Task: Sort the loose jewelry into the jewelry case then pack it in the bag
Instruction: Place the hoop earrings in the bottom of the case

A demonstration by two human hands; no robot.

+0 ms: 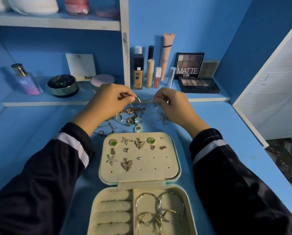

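left hand [108, 99] pinches small hoop [136, 101] | right hand [169, 102] pinches second hoop [153, 104], both over loose pile [133, 114] | case [158, 168] open: studs [139, 143] pinned, big hoops [158, 209] in tray | remaining, I'd judge: chains, rings, closing, bag (not in view)

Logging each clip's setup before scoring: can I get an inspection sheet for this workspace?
Surface: blue table.
Job's things: jewelry case lies open, studs pinned in its lid panel, large hoops in its lower compartment; loose chains and rings piled beyond it; no bag seen.
Clutter: perfume bottle, compacts, makeup tubes, eyeshadow palettes on the back ledge.
Grips: left grip pinches a small hoop, right grip a second small hoop, both above the pile.
Cables: nothing seen.
Surroundings: blue walls, white shelving, white panel at right.
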